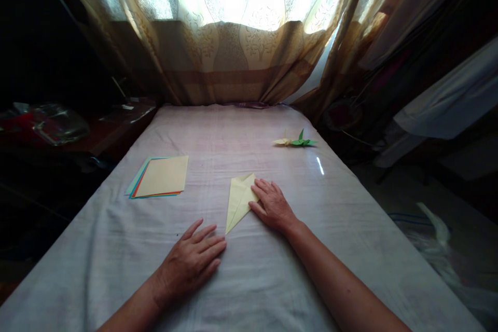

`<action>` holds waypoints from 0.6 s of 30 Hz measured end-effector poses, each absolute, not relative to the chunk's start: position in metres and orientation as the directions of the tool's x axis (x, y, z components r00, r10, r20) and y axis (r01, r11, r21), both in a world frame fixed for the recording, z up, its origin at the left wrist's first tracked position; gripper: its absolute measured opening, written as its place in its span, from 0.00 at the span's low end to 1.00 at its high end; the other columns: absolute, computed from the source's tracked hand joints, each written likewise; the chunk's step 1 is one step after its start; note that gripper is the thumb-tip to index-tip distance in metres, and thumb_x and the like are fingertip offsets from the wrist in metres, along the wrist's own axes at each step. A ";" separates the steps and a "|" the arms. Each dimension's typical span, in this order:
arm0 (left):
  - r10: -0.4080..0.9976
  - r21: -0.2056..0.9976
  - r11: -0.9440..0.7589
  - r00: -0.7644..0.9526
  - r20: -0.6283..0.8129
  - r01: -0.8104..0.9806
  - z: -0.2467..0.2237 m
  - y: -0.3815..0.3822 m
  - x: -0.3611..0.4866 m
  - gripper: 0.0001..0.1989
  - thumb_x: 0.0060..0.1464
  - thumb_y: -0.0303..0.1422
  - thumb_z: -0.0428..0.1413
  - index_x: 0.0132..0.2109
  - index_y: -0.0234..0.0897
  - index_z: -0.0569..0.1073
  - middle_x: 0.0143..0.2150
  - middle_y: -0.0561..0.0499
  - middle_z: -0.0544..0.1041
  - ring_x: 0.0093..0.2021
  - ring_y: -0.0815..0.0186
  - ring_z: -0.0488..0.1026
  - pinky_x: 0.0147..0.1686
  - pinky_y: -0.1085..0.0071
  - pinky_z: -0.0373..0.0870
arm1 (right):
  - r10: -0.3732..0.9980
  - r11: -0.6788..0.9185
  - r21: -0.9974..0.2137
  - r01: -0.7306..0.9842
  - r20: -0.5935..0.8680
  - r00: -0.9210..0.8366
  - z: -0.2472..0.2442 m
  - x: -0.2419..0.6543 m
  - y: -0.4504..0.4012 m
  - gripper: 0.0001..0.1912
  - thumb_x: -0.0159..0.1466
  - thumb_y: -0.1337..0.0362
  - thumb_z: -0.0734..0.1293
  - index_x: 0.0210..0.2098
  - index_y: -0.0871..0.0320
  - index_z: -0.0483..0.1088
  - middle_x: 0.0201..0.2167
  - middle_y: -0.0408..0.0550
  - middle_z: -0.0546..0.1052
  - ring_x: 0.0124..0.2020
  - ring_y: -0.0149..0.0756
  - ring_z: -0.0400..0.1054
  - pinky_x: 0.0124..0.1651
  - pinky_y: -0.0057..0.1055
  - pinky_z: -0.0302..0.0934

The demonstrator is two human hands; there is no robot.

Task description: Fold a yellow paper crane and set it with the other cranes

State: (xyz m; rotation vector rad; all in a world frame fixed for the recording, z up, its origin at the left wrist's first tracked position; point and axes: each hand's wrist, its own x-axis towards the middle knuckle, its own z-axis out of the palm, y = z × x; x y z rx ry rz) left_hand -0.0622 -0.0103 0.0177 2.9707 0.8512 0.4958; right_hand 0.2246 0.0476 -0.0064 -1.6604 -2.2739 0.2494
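Open left hand (190,259), open right hand (273,205) touching paper (238,200)

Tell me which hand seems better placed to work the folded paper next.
Probably the right hand: its fingers rest on the folded paper, while the left hand is near the lower tip.

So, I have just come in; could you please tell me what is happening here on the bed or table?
A person is handling a folded pale yellow paper on a cloth-covered surface. The right hand touches its right edge, while the left hand lies open near its lower tip. A stack of coloured square sheets sits to the left. Farther off, to the right, are two small folded paper figures, one green and one cream.
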 end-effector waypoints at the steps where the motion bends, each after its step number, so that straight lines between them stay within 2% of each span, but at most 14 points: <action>1: 0.543 0.122 -0.836 0.772 0.331 0.536 0.019 -0.006 -0.060 0.14 0.62 0.32 0.50 0.53 0.44 0.74 0.48 0.53 0.80 0.56 0.62 0.72 0.66 0.57 0.53 | 0.951 0.304 -0.337 0.891 0.163 -0.263 -0.007 0.225 0.047 0.24 0.65 0.56 0.64 0.57 0.62 0.66 0.65 0.59 0.62 0.67 0.47 0.51 0.68 0.50 0.40; 5: 0.644 0.197 -0.757 0.661 0.385 0.623 0.024 0.032 -0.041 0.13 0.63 0.31 0.48 0.47 0.41 0.76 0.42 0.50 0.81 0.49 0.61 0.75 0.59 0.56 0.63 | 0.957 0.272 -0.388 0.881 0.201 -0.207 -0.012 0.225 0.048 0.23 0.61 0.56 0.67 0.53 0.61 0.68 0.63 0.60 0.63 0.66 0.49 0.53 0.67 0.49 0.42; 7: 0.721 0.246 -0.686 0.597 0.351 0.685 0.026 0.060 -0.024 0.13 0.63 0.30 0.48 0.48 0.40 0.76 0.44 0.48 0.81 0.49 0.61 0.75 0.56 0.58 0.67 | 0.958 0.263 -0.399 0.878 0.213 -0.190 -0.013 0.225 0.049 0.24 0.60 0.56 0.68 0.52 0.61 0.68 0.64 0.61 0.63 0.66 0.50 0.53 0.67 0.50 0.43; 9: 0.781 0.264 -0.624 0.575 0.244 0.735 0.026 0.087 -0.005 0.15 0.62 0.30 0.49 0.52 0.37 0.74 0.49 0.44 0.78 0.51 0.60 0.73 0.53 0.61 0.69 | 0.960 0.256 -0.408 0.876 0.214 -0.181 -0.013 0.225 0.050 0.24 0.59 0.56 0.68 0.52 0.61 0.68 0.64 0.62 0.61 0.66 0.51 0.52 0.67 0.50 0.43; 12: 0.757 0.246 -0.653 0.632 0.165 0.717 0.028 0.119 0.020 0.16 0.60 0.34 0.54 0.54 0.38 0.74 0.51 0.43 0.77 0.52 0.58 0.72 0.53 0.60 0.68 | 0.966 0.239 -0.429 0.871 0.193 -0.170 -0.012 0.224 0.050 0.24 0.57 0.56 0.69 0.50 0.62 0.68 0.64 0.64 0.61 0.67 0.51 0.51 0.67 0.49 0.43; 15: 0.701 0.232 -0.703 0.710 0.064 0.672 0.031 0.139 0.031 0.16 0.55 0.39 0.59 0.49 0.42 0.77 0.50 0.45 0.77 0.51 0.56 0.72 0.53 0.60 0.66 | 0.967 0.239 -0.468 0.851 0.195 -0.165 -0.014 0.226 0.050 0.22 0.56 0.56 0.69 0.46 0.60 0.68 0.64 0.64 0.61 0.67 0.53 0.50 0.67 0.51 0.43; 18: 0.650 0.237 -0.735 0.759 -0.021 0.636 0.038 0.149 0.032 0.11 0.52 0.38 0.61 0.43 0.43 0.79 0.50 0.48 0.77 0.51 0.57 0.72 0.53 0.61 0.65 | 0.951 0.283 -0.541 0.792 0.265 -0.159 -0.019 0.232 0.052 0.16 0.55 0.60 0.68 0.42 0.57 0.69 0.62 0.60 0.64 0.66 0.52 0.52 0.65 0.53 0.46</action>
